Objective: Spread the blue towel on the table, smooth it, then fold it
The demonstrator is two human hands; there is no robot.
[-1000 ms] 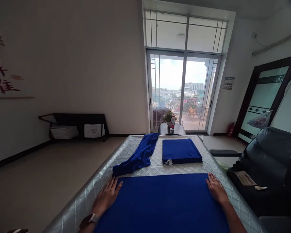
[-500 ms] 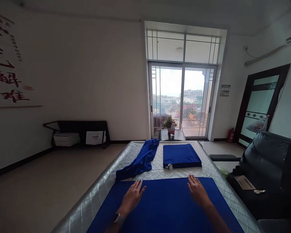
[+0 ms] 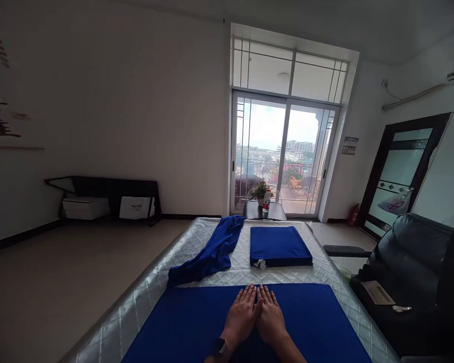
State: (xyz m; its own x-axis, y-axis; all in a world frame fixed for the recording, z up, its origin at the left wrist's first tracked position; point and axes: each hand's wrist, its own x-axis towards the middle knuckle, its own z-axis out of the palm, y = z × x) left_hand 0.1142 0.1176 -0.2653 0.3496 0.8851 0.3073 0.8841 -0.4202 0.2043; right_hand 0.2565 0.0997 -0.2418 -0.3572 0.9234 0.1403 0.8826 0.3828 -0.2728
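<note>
The left hand (image 3: 241, 313) and right hand (image 3: 270, 316) lie flat, unclenched, side by side on a spread blue cloth (image 3: 189, 320), near on the mattress (image 3: 142, 307). Farther off: rumpled cloth (image 3: 214, 252) left, folded cloth (image 3: 278, 243) right.

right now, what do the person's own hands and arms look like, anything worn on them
The left hand and right hand are both ungloved, with no rings visible. A dark band, probably a watch, is on the left wrist; the right one is bare, and no sleeve shows there.
</note>
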